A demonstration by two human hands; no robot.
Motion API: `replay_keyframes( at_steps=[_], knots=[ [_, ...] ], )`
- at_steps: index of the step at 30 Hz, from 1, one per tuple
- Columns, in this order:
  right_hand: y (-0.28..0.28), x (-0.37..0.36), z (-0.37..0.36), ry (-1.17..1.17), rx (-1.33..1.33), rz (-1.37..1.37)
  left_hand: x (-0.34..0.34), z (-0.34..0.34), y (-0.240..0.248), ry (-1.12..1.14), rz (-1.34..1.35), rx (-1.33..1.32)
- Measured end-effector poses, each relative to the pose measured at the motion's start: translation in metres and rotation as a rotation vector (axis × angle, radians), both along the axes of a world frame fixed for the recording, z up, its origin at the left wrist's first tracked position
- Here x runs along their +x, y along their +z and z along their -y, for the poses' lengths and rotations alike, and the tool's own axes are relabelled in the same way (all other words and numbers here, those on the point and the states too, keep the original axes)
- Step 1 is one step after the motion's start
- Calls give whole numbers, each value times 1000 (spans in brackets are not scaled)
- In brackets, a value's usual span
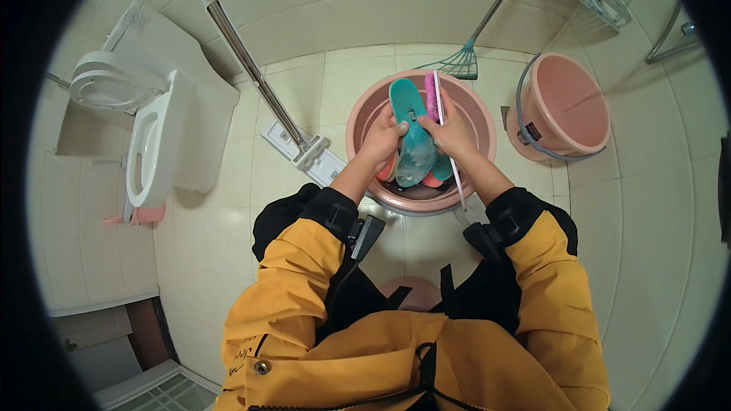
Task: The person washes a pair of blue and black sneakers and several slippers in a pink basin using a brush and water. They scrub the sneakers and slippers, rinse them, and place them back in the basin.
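left hand: we have the left hand (383,138) closed on the near-left edge of the slipper, thumb laid on its face.
right hand: we have the right hand (454,135) closed too, its thumb on the slipper's right edge while it also holds the brush.
slipper: our teal slipper (406,94) stands tilted between both hands, above the basin, long side running away from us; its lower part is smeared with whitish foam.
brush: the brush (432,95) has purple-pink bristles facing the slipper, just beside it, and its long white handle slopes down toward us past the near rim.
basin: the pink round basin (355,118) sits on the tiled floor (285,247) in front of us; inside it we see coral pieces (434,181) and more teal below our hands, partly hidden.
bucket: to the right of the basin we see a pink bucket (580,106), with a grey-blue handle hanging over its near side.
mop: left of the basin a flat mop (266,91) leans, its white head on the floor.
rake: a green fan-shaped rake (462,59) stands just behind the basin.
toilet: farther left we see a white toilet (183,137), lid raised.
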State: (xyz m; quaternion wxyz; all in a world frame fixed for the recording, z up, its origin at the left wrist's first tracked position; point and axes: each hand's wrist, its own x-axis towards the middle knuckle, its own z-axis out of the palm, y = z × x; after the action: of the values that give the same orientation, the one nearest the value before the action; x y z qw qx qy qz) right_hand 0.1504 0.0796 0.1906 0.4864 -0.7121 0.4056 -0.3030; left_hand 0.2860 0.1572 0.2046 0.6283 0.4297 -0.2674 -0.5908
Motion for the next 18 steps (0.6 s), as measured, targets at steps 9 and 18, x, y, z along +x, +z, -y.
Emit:
replay_keyframes(
  at_steps=[9,18],
  knots=[
    [27,4,-13,-111,-634,-483,11,6,9,-41,-111,131],
    [19,2,-37,134,-445,-753,8,5,-5,-83,77,294]
  ],
)
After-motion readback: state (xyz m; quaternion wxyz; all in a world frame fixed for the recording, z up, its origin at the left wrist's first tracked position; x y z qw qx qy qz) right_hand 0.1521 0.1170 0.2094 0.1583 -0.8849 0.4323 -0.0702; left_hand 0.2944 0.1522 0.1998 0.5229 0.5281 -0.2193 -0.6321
